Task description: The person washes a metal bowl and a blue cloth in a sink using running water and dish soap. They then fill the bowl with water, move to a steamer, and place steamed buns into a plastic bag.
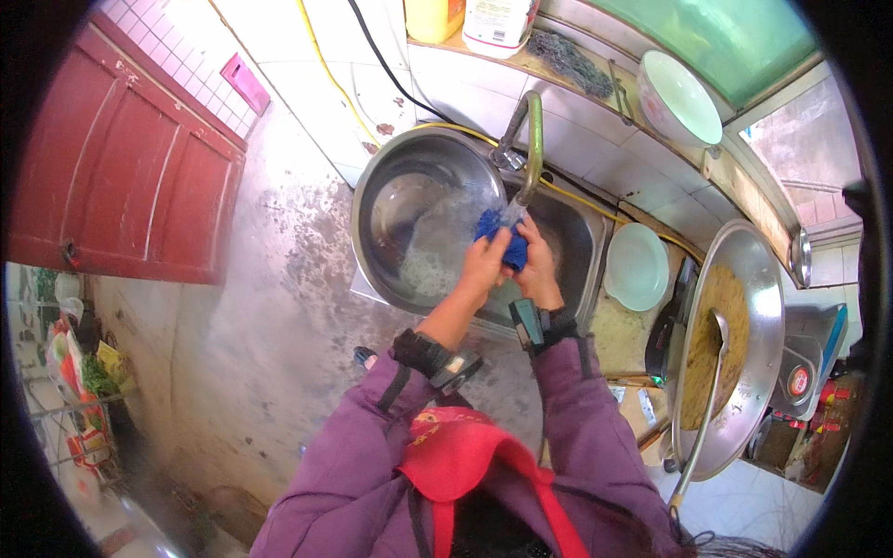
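Observation:
Both of my hands grip a wet blue cloth (515, 252) under the spout of the faucet (534, 150), where water runs onto it. My left hand (483, 264) is on the cloth's left side, and my right hand (538, 261) closes around its right side. Beneath and to the left sits a large stainless steel basin (363, 230) with water inside, resting partly over the metal sink (593, 240). Part of the cloth is hidden by my fingers.
A pale green bowl (636, 266) stands on the counter right of the sink. Farther right, a large wok (767, 349) holds brownish liquid and a ladle (715, 376). On the ledge are a white bowl (677, 97), a dark scourer (568, 61) and plastic containers (499, 24). A red door (125, 160) is at left.

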`<state>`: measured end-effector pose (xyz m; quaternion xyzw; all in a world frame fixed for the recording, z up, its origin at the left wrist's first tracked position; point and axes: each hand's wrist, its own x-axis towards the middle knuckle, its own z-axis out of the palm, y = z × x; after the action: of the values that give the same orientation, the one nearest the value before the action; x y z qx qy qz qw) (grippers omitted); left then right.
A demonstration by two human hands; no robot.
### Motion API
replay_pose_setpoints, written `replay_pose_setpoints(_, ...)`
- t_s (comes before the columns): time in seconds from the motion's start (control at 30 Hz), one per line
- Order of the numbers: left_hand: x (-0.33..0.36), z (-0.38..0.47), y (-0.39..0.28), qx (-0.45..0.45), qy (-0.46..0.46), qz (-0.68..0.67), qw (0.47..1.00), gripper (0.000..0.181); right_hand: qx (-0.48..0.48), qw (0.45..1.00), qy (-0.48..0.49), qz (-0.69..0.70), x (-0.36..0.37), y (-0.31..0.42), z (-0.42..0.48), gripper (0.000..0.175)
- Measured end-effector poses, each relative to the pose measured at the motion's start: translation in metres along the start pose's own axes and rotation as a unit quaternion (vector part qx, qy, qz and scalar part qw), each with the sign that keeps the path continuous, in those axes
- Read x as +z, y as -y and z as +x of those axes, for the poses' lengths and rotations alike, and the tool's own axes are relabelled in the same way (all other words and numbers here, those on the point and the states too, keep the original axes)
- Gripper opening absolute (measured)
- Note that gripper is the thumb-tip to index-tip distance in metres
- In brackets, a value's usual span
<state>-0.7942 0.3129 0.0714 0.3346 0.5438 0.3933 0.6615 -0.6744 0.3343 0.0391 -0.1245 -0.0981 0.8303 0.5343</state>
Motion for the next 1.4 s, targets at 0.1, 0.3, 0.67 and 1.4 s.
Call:
replay_pose_setpoints(0.1,-0.009,0.011,0.013,-0.181,-0.018,-0.12,0.976,0.053,-0.138,0.958,-0.228,-0.11,0.0,-0.001,0.0,0.045)
replay_pose_setpoints(0.3,-0.005,0.055,0.022,-0.133,-0.067,-0.314,0.938,0.047,-0.108,0.956,-0.197,-0.188,0.007,-0.008,-0.01,0.063)
replay_pose_setpoints(0.67,0.0,0.035,0.0,-0.026,-0.06,-0.261,0.963,0.029,-0.019,0.964,-0.259,-0.061,0.014,-0.02,0.005,0.031)
replay_pose_setpoints(1.4,0.01,0.041,0.034,-0.061,-0.11,-0.236,0.964,0.024,-0.292,0.624,-0.299,-0.66,0.02,-0.048,-0.01,0.021)
